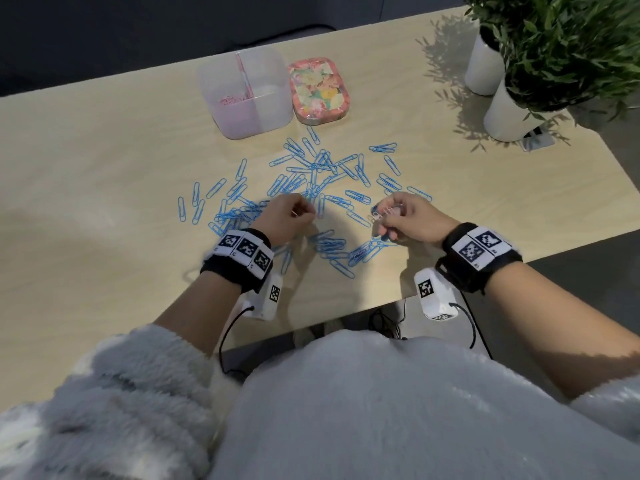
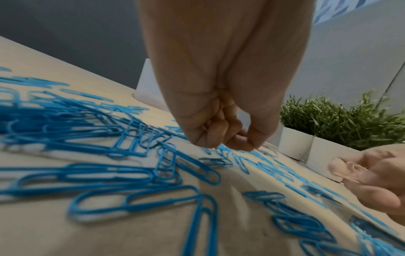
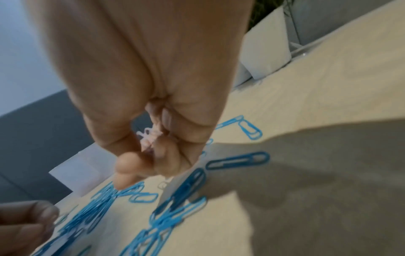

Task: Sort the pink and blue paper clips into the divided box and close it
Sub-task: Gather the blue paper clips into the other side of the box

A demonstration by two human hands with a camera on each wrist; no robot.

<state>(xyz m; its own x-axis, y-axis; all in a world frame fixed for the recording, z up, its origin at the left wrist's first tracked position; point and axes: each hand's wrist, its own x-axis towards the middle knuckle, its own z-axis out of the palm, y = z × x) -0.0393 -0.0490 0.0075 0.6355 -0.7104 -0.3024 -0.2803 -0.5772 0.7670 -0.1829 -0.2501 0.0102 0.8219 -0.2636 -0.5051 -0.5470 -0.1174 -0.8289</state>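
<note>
Many blue paper clips (image 1: 322,174) lie scattered over the wooden table (image 1: 104,168). My left hand (image 1: 304,211) hovers low over them with its fingers curled and thumb meeting forefinger (image 2: 238,140); a thin pale pink clip (image 1: 295,213) shows in that pinch. My right hand (image 1: 384,216) grips a small bunch of pink clips (image 3: 149,136) in its curled fingers, just above the blue ones. The translucent divided box (image 1: 273,109) stands open at the back, with pink clips (image 1: 232,98) in its front left compartment. Its floral lid (image 1: 320,90) lies to the right of it.
Two white pots (image 1: 509,112) with green plants stand at the table's back right. The table's near edge (image 1: 346,310) runs just behind my wrists. Bare wood lies to the left and right of the clips.
</note>
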